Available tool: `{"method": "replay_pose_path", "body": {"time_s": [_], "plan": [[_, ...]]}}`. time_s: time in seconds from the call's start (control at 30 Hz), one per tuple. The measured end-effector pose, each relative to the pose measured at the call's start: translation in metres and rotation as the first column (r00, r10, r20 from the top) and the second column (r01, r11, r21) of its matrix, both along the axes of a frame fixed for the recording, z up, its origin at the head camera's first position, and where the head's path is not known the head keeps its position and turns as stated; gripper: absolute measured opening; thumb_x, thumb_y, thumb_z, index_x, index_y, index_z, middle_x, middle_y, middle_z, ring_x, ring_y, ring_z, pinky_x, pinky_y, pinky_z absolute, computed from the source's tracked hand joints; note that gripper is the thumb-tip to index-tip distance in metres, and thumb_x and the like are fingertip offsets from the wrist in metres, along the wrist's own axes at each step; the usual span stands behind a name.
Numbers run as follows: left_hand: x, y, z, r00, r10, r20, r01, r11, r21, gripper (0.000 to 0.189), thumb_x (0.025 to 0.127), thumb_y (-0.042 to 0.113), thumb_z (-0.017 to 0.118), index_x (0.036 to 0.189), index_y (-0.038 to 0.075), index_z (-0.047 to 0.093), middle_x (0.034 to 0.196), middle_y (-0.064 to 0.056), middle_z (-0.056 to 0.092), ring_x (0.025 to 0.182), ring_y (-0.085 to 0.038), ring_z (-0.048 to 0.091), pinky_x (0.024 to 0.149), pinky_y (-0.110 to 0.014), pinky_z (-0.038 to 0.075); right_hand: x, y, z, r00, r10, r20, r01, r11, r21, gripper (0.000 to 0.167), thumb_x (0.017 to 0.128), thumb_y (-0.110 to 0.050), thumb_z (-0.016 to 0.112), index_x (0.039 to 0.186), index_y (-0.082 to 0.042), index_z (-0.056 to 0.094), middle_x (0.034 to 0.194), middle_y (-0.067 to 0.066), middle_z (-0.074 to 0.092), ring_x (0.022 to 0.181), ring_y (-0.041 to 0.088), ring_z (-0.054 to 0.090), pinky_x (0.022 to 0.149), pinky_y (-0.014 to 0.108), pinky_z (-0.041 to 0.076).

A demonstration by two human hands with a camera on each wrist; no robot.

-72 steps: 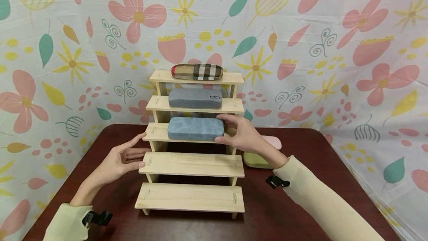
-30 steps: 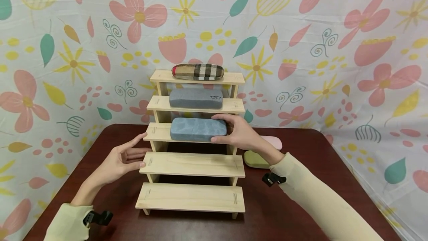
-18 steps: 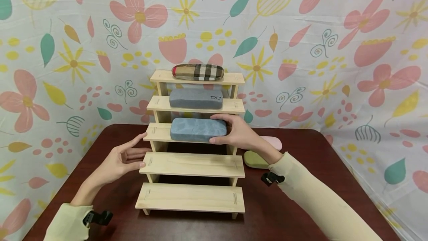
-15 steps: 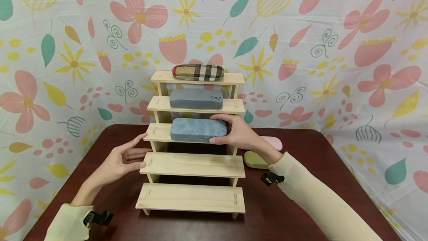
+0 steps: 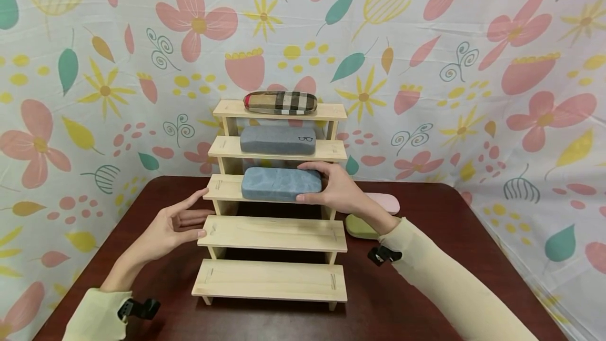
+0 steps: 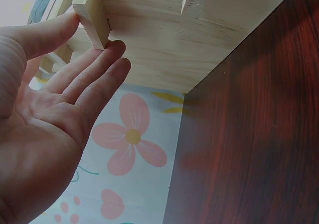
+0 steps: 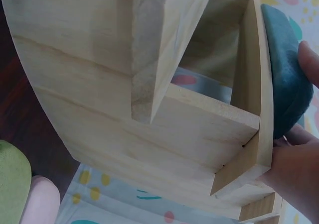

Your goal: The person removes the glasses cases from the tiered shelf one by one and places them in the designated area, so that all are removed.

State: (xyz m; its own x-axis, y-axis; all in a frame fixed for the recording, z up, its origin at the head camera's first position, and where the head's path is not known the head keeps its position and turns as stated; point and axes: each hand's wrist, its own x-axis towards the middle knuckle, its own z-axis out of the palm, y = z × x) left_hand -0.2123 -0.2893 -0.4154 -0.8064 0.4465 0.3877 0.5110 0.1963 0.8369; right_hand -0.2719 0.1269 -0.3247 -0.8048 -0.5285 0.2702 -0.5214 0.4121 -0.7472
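Note:
A light blue glasses case (image 5: 274,183) lies lengthwise on the middle step of a five-tier wooden display rack (image 5: 272,278). My right hand (image 5: 343,188) grips its right end, thumb along the front and fingers over the back. The right wrist view shows the same case (image 7: 283,74) at the step's edge, between thumb and fingers. At the rack's left side is my left hand (image 5: 161,230), its fingers extended. In the left wrist view the thumb and fingertips of this hand (image 6: 55,114) touch the end of a wooden step.
A plaid glasses case (image 5: 280,102) sits on the top step. Below it is a grey case (image 5: 276,140) with a small glasses print. Right of the rack, a pink case (image 5: 385,202) and a green case (image 5: 362,227) lie on the dark red table (image 5: 426,257).
The light blue case has shifted slightly right on its step. My right hand has moved a little left along it, overlapping more of its end. My left hand stays in place.

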Motion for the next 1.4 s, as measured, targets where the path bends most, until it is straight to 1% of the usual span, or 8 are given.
{"method": "replay_pose_path", "body": {"time_s": [0.2,0.4,0.57,0.8,1.07,1.23,1.3,1.4], "plan": [[0.000,-0.001,0.000,1.000,0.008,-0.002,-0.008,1.000,-0.007,0.092,0.091,-0.012,0.076,0.167,0.009,0.030,0.157,0.008,0.051,0.125,-0.015,0.066,0.089,-0.031,0.060,0.004,0.000,-0.001,1.000,-0.023,0.013,0.023,0.999,-0.029,0.063,0.087,-0.022,0.089,0.145,-0.014,0.064,0.152,0.005,0.055,0.138,0.024,0.052,0.108,0.048,0.048],[0.000,-0.001,0.002,1.000,0.010,-0.018,-0.011,1.000,-0.012,0.091,0.091,-0.012,0.076,0.167,0.008,0.030,0.157,0.008,0.050,0.125,-0.016,0.066,0.090,-0.032,0.059,0.009,0.003,-0.001,0.999,-0.004,0.033,0.006,0.997,-0.079,0.065,0.088,-0.019,0.089,0.146,-0.010,0.063,0.156,0.009,0.050,0.148,0.029,0.041,0.116,0.060,0.037],[0.001,-0.001,0.002,1.000,0.013,-0.021,-0.014,1.000,-0.015,0.091,0.091,-0.012,0.076,0.167,0.008,0.030,0.160,0.010,0.047,0.125,-0.015,0.066,0.090,-0.032,0.059,0.012,0.008,-0.002,1.000,0.005,0.029,-0.002,0.994,-0.108,0.066,0.087,-0.018,0.089,0.146,-0.010,0.063,0.156,0.010,0.050,0.149,0.032,0.040,0.116,0.063,0.035],[0.001,-0.001,0.003,1.000,0.011,-0.023,-0.011,1.000,-0.016,0.090,0.092,-0.012,0.075,0.167,0.008,0.030,0.158,0.011,0.049,0.125,-0.015,0.066,0.090,-0.033,0.060,0.015,0.014,-0.002,0.999,0.021,0.044,-0.015,0.991,-0.136,0.063,0.087,-0.016,0.089,0.145,-0.012,0.064,0.155,0.010,0.050,0.149,0.028,0.040,0.118,0.059,0.035],[0.001,0.000,0.000,1.000,-0.014,-0.007,0.014,1.000,0.004,0.091,0.092,-0.013,0.074,0.167,0.007,0.028,0.158,0.011,0.050,0.127,-0.017,0.065,0.087,-0.033,0.061,0.020,0.022,-0.003,0.999,0.024,0.041,-0.017,0.987,-0.159,0.063,0.087,-0.015,0.088,0.145,-0.011,0.064,0.153,0.010,0.053,0.146,0.030,0.044,0.117,0.057,0.038],[0.000,0.001,-0.001,1.000,-0.013,-0.001,0.013,1.000,0.004,0.091,0.092,-0.012,0.076,0.167,0.008,0.029,0.156,0.008,0.052,0.127,-0.017,0.065,0.087,-0.033,0.061,0.022,0.028,-0.004,0.999,-0.007,0.037,0.012,0.988,-0.155,0.063,0.086,-0.015,0.090,0.145,-0.014,0.065,0.151,0.008,0.055,0.139,0.026,0.051,0.112,0.052,0.043],[0.000,0.001,-0.001,1.000,-0.010,-0.004,0.010,1.000,0.005,0.092,0.091,-0.012,0.076,0.167,0.007,0.029,0.157,0.007,0.051,0.127,-0.017,0.065,0.087,-0.033,0.061,0.023,0.030,-0.004,0.999,-0.015,0.030,0.019,0.989,-0.148,0.064,0.086,-0.015,0.090,0.145,-0.015,0.065,0.151,0.008,0.055,0.127,0.026,0.059,0.102,0.050,0.049],[0.000,0.001,-0.001,1.000,-0.011,-0.008,0.011,1.000,0.005,0.092,0.091,-0.012,0.076,0.167,0.006,0.028,0.157,0.008,0.051,0.126,-0.017,0.065,0.086,-0.034,0.061,0.025,0.034,-0.004,1.000,-0.024,0.020,0.026,0.989,-0.142,0.064,0.086,-0.016,0.090,0.145,-0.015,0.065,0.150,0.009,0.055,0.106,0.027,0.064,0.086,0.045,0.052]]}}
